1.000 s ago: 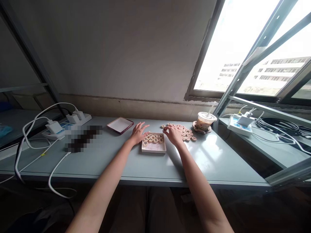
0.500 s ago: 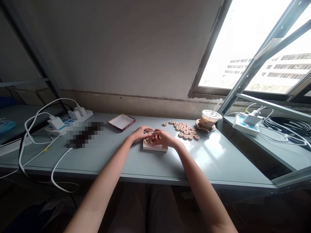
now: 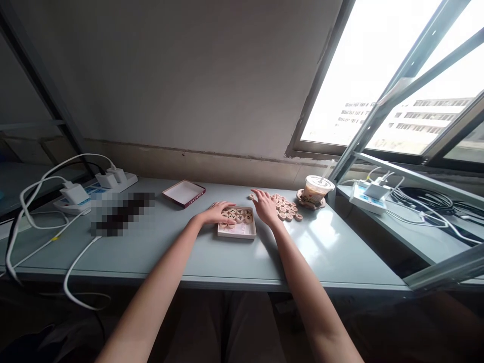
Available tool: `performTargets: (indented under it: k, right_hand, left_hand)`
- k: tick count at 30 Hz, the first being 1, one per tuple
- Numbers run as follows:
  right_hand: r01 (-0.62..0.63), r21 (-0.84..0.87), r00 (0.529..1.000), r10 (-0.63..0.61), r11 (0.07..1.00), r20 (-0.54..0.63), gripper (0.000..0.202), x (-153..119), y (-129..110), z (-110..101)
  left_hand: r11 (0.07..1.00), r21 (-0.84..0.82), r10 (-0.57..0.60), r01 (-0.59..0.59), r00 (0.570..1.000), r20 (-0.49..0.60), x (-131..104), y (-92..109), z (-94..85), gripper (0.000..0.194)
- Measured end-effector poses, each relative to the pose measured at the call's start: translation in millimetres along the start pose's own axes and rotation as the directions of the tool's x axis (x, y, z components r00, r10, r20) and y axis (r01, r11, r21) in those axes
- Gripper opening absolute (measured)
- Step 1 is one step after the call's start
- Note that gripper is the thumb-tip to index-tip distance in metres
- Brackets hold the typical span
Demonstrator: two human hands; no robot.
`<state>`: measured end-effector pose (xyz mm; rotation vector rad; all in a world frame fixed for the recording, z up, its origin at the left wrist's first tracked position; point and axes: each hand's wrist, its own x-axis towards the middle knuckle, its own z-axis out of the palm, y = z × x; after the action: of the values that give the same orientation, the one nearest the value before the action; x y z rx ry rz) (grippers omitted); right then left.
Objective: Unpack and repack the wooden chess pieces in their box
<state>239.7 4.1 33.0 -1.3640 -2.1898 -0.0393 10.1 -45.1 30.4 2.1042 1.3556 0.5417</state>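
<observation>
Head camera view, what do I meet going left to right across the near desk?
Power strip with white plugs, shallow box lid, open box with round pieces, cluster of loose round pieces, lidded drink cup.

The long grey-blue desk (image 3: 212,257) looks like painted metal, smooth and semi-glossy, with window glare at three o'clock of the shallow white open box (image 3: 237,235). That box seems to be matt card, as does the dark-red-edged white lid (image 3: 184,192) at ten o'clock of it. The pale round engraved pieces (image 3: 289,208) at two o'clock look like smooth wood with a low sheen. Beyond them, also toward two, the clear lidded drink cup (image 3: 316,190) is shiny plastic. The white power strip (image 3: 75,201) at nine o'clock has a smooth plastic shell. At twelve, the grey wall (image 3: 189,80) is matt.
</observation>
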Motion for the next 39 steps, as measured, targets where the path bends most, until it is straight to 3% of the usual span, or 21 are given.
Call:
performTargets:
  k: [4, 10, 15, 18, 20, 24, 28, 31, 34, 39]
  right_hand:
    - [0.051, -0.184, 0.985, -0.019, 0.982, 0.171, 0.043, 1.0, 5.3, 17.5]
    - [0.068, -0.183, 0.991, -0.045, 0.981, 0.125, 0.023, -6.1, 2.5, 2.0]
    - [0.004, 0.006, 0.987, -0.005, 1.0, 0.161, 0.021, -6.9, 0.9, -25.6]
    - [0.06, 0.203, 0.973, -0.103, 0.977, 0.208, 0.02, -6.2, 0.8, -35.7]
    - [0.078, 0.22, 0.956, -0.136, 0.972, 0.261, 0.019, -6.3, 1.0, -36.4]
    - [0.05, 0.119, 0.953, -0.083, 0.992, 0.291, 0.026, -7.4, -1.4, -35.8]
    - [0.037, 0.261, 0.965, -0.102, 0.965, 0.242, 0.026, -8.5, -5.5, -49.0]
    - [-0.013, 0.35, 0.908, -0.136, 0.937, 0.397, 0.029, -10.3, -2.6, -57.2]
    - [-0.105, 0.299, 0.824, -0.085, 0.949, 0.56, 0.036, -12.4, 5.2, -58.5]
    - [-0.214, 0.267, 0.7, -0.044, 0.94, 0.712, 0.054, -12.9, 16.6, -59.4]
  left_hand:
    - [1.0, 0.005, -0.007, 0.007, 0.999, 0.05, 2.2, -1.6, -0.7, 0.082]
    - [0.999, -0.026, -0.019, 0.02, 0.998, 0.065, -0.7, 4.8, -5.0, 0.077]
    - [0.992, -0.128, -0.008, 0.007, 1.0, -0.005, -1.3, 1.4, -3.3, 0.059]
    - [0.989, -0.143, -0.055, 0.035, 0.989, -0.14, -0.9, -3.7, -2.1, 0.045]
    - [0.995, -0.099, -0.046, 0.026, 0.979, -0.201, -0.7, -6.3, -1.9, 0.037]
    - [0.999, -0.039, 0.025, -0.034, 0.976, -0.218, 0.1, -7.6, -1.5, 0.026]
    - [0.998, -0.057, 0.009, -0.024, 0.97, -0.244, 2.4, -7.9, 0.1, 0.023]
    - [0.998, -0.062, -0.025, 0.008, 0.963, -0.269, 5.0, -10.1, 1.2, 0.02]
    - [0.999, 0.002, -0.04, 0.043, 0.947, -0.319, 7.4, -14.0, 2.0, 0.016]
    - [0.965, 0.17, -0.099, 0.198, 0.88, -0.464, 8.1, -22.4, 0.6, 0.016]
